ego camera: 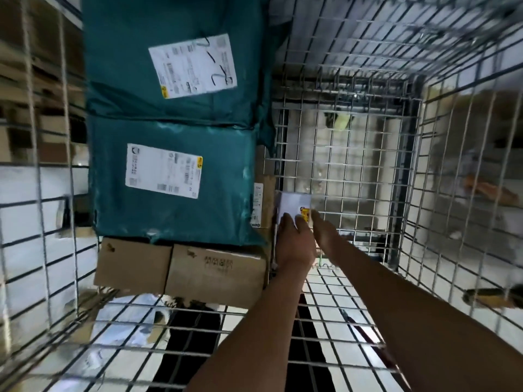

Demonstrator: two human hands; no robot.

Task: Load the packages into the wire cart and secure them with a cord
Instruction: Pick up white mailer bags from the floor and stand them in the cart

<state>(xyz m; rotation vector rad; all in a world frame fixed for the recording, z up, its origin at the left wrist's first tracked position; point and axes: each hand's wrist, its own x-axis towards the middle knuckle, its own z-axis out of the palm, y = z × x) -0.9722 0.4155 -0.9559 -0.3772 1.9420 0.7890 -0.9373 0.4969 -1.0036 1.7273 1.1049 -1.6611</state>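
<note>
Silver wire-mesh cart (pixel 368 154) is seen from above. Two teal plastic-wrapped parcels (pixel 169 123) are stacked at left over brown cardboard boxes (pixel 181 267). Small white labelled package (pixel 293 206) is gripped by left hand (pixel 293 241) beside them; right hand (pixel 325 230) is held flat, fingers extended, touching its edge.

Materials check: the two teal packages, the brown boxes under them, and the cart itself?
Upper teal package and lower teal package: likely plastic film, slightly glossy, creased and puckered at the seams. Brown boxes: matte corrugated-looking cardboard with scuffed edges. Wire cart: welded metal wire grid, silvery and shiny, probably plated steel.
</note>
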